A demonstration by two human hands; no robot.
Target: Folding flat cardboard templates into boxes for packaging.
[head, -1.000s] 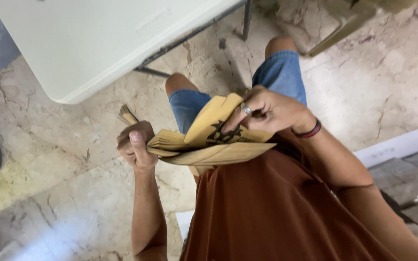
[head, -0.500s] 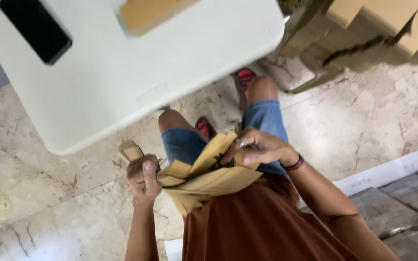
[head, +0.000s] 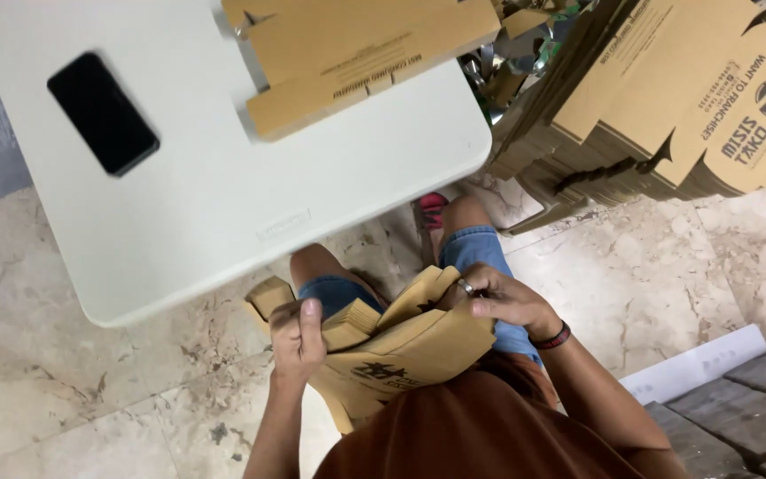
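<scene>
From my feed, the flat cardboard sheet [head: 356,62] at twelve o'clock runs off the top edge; the cardboard stack [head: 667,98] at two o'clock is cropped too, its lower layers blurred.

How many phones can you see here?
1. A black phone lies screen-up on the white table, near its left end, apart from the flat cardboard. Others could be hidden beneath that cardboard.

view: head, worn, single | faces: steeply down past the torso, rolled askew | near: lap and both hands close below | far: white table [head: 223,204], marble floor [head: 649,284] beyond
</scene>
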